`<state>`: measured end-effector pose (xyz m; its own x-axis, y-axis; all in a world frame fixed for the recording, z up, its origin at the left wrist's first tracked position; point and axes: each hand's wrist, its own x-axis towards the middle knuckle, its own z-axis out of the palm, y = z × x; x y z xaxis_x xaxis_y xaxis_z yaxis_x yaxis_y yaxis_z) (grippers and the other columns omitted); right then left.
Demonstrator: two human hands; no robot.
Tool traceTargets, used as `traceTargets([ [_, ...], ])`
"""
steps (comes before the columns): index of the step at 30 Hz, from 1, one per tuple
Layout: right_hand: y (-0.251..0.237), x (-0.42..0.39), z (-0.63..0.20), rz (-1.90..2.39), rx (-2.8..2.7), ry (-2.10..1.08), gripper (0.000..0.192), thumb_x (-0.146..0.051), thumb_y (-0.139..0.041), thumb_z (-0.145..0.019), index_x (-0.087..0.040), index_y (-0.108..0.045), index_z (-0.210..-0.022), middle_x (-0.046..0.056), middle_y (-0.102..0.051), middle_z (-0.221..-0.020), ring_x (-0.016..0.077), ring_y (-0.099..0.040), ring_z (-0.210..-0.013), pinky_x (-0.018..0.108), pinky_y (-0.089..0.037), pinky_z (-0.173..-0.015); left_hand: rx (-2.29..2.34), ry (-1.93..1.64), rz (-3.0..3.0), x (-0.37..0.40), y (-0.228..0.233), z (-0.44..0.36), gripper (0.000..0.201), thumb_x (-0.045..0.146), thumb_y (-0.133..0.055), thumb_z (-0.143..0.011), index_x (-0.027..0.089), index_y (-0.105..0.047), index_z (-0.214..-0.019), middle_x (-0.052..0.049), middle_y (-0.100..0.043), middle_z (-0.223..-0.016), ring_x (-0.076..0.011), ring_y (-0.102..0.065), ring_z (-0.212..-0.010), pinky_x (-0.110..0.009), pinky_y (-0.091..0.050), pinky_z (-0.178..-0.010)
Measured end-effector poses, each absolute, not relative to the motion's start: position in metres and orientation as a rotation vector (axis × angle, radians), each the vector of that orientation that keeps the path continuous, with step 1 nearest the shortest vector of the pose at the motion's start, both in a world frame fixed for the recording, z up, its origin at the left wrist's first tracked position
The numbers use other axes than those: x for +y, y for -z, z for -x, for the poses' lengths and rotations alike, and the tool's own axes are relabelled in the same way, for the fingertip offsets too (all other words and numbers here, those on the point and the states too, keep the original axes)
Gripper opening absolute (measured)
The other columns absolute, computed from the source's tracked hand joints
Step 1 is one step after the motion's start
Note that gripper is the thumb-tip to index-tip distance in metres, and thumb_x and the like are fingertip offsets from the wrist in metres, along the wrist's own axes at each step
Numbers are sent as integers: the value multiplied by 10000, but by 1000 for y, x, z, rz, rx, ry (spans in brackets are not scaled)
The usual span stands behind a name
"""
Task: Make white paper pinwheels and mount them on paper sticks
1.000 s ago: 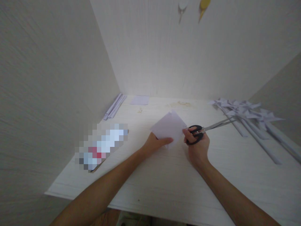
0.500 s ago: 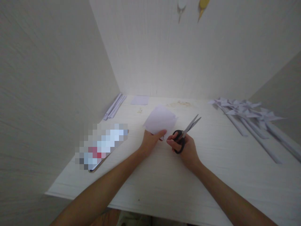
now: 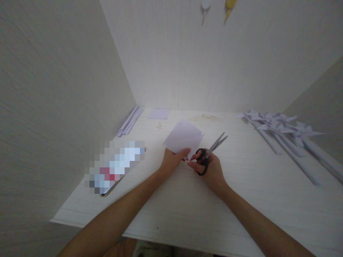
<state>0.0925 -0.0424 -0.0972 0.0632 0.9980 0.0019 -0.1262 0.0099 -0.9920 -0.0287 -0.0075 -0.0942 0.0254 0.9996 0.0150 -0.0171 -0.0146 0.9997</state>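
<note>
A white square of paper [image 3: 182,135] is pinched by its near edge in my left hand [image 3: 175,159], thumb on top. Slits are hard to make out, though small notches show at its right corner. My right hand [image 3: 210,166] carries black-handled scissors [image 3: 214,146], blades slightly apart and pointing away to the upper right. The thumb and a fingertip of that hand meet at the paper's near corner, close to my left fingers. Whether they grip the corner is too small to tell.
Paper pinwheels on rolled sticks [image 3: 284,126] lie at the right. Rolled paper sticks [image 3: 130,122] rest along the left wall, beside a flat paper square [image 3: 158,114]. Small pale bits [image 3: 159,125] lie nearby. A phone-like device [image 3: 120,166], its screen blurred, is at the left.
My right fingertips have moved slightly left, nearer the paper's near corner. The scissors have shifted a little left and down with that hand. My left hand keeps its hold on the paper.
</note>
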Motion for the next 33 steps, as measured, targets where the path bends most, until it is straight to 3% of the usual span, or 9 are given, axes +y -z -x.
traceTargets([
  [33,95,-40,-92,1199,-1074,-1123,314,-365,-679,-542,-181,-442,-633,-74,-471,-450,61,-419,-344,189,-354,-334,1138,-1170,-1253,-11,93,26,193,275,-625,-588,126,-592,-707,-21,-616,-652,-98,-532,-513,-180,-435,-407],
])
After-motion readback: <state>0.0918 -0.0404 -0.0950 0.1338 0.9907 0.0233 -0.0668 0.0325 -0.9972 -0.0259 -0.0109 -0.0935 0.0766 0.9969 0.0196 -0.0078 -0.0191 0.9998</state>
